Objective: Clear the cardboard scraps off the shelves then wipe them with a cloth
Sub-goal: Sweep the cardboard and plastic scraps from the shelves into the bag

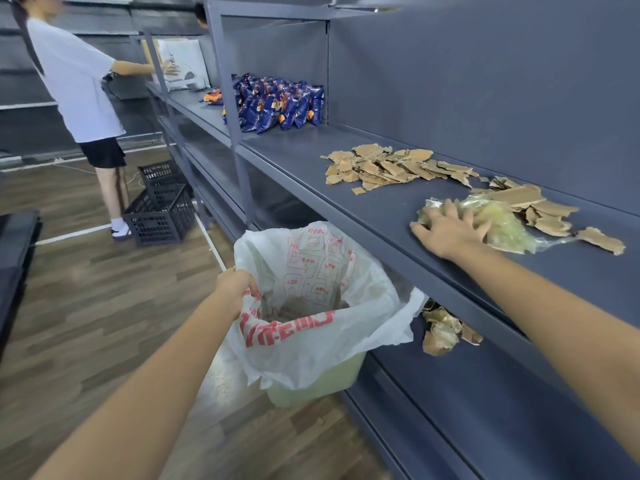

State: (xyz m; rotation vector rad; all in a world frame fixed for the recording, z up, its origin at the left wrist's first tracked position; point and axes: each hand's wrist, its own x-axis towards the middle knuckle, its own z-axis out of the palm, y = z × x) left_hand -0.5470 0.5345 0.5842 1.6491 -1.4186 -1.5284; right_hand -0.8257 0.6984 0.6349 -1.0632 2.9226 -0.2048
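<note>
Gripping bag [374, 299] rim, left hand [237, 289]; right hand [450, 232] splayed on plastic wrap [505, 226]; red print unreadable.

Right hand [450, 230] lies on the shelf [311, 161], atop a crumpled wrapper [505, 230]. Cardboard scraps [550, 216] sit just right of it, a heap [391, 166] further left. Below-left, left hand [235, 285] grips the bin bag [311, 258]. On the lower shelf [485, 375] beneath, loose scraps [446, 329].

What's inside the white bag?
Brownish scraps lie at the bottom of the bag, too blurry to name. The left hand grips its rim; the folded plastic hides the rest.
</note>
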